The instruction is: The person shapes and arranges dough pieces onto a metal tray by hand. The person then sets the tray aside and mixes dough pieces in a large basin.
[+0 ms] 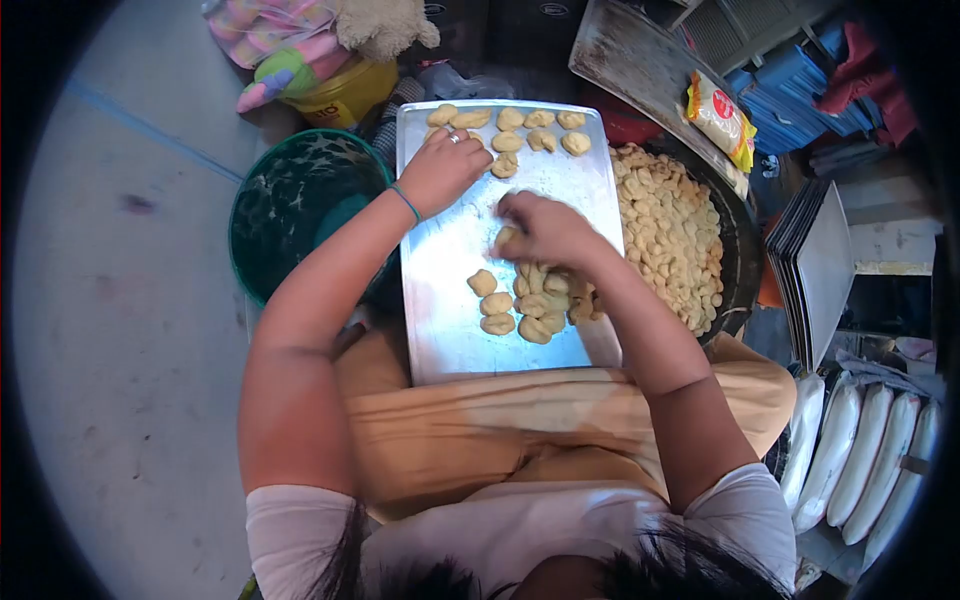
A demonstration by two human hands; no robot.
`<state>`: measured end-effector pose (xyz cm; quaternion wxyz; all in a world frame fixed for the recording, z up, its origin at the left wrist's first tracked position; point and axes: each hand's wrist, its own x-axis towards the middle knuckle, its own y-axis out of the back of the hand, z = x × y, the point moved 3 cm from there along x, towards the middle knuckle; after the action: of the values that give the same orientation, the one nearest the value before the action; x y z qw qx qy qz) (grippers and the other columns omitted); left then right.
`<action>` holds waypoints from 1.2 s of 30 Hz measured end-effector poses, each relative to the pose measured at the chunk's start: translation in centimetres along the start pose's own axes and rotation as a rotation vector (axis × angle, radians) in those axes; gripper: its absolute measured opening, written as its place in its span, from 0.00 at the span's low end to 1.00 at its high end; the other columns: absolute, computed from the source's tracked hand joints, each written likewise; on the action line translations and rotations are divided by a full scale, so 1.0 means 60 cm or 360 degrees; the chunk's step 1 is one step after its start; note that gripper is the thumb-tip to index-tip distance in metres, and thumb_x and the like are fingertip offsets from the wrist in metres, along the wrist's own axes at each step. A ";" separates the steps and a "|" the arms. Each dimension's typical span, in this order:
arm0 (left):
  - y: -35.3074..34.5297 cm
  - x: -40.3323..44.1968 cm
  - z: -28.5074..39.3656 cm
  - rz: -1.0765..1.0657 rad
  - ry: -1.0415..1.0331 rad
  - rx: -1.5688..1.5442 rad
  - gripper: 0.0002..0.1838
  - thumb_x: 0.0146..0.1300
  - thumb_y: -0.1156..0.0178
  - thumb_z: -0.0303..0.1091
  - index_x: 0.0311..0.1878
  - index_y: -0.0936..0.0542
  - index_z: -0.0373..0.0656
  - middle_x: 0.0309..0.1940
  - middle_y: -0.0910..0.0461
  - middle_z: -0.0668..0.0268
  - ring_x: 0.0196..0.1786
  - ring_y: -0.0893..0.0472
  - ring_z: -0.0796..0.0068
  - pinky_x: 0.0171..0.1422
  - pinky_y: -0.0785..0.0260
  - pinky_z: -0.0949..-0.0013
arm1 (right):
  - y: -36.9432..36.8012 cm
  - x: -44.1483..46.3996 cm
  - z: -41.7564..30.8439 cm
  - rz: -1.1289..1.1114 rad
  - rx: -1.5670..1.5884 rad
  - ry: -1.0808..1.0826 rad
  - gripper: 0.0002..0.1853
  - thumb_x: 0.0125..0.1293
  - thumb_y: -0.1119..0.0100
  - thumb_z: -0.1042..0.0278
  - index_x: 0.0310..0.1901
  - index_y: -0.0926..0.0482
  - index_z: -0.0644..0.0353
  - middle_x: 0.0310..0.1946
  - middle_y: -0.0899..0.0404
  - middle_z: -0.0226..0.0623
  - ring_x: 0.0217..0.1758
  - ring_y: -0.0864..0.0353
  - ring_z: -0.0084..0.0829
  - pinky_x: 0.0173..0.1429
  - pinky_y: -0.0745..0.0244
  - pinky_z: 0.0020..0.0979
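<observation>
A metal tray [440, 300] lies across my lap. Dough pieces [510, 119] stand in rows along its far edge, and a looser pile of dough pieces [540, 300] is at its near right. My left hand [447, 173], with a ring and a green wristband, reaches to the far left pieces; its fingers are bent down over them, and what lies under the fingertips is hidden. Over the middle of the tray, my right hand [545, 232] is curled around a dough piece [508, 238], slightly blurred.
A green tub [245, 215] stands left of the tray. On the right is a wide pan full of dough pieces [665, 225]. Beyond it lean a large tray [630, 60] and a yellow-red packet [718, 115]. Stacked trays [825, 270] and white packages [865, 460] are farther right.
</observation>
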<state>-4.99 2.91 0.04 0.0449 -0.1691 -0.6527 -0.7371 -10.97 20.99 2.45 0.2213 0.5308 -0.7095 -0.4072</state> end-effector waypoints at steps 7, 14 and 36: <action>0.000 0.028 0.035 -0.0017 -0.0057 -0.0109 0.15 0.59 0.40 0.33 0.51 0.21 0.48 0.45 0.22 0.67 0.56 0.27 0.65 0.63 0.40 0.60 | 0.041 0.039 0.069 0.0519 0.0348 -0.0283 0.16 0.52 0.33 0.67 0.44 0.17 0.60 0.40 0.17 0.48 0.43 0.17 0.48 0.50 0.24 0.40; -0.019 0.052 0.047 0.0111 -0.0043 -0.0023 0.14 0.58 0.39 0.33 0.49 0.19 0.48 0.41 0.23 0.67 0.52 0.25 0.65 0.59 0.37 0.60 | 0.046 0.024 0.091 0.0297 0.0249 -0.0331 0.23 0.49 0.28 0.58 0.47 0.19 0.58 0.41 0.16 0.45 0.44 0.17 0.46 0.50 0.23 0.41; 0.082 0.028 -0.006 -0.0084 0.0130 -0.0243 0.24 0.50 0.30 0.48 0.46 0.22 0.44 0.46 0.26 0.62 0.58 0.28 0.58 0.64 0.39 0.55 | 0.062 -0.015 0.151 0.0971 -0.0034 -0.0253 0.21 0.53 0.28 0.63 0.50 0.21 0.54 0.44 0.23 0.42 0.44 0.21 0.40 0.50 0.25 0.39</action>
<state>-5.22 2.08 5.18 0.0392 -0.1247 -0.5965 -0.7919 -19.54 25.31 0.41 0.2827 0.2576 -0.8468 -0.3697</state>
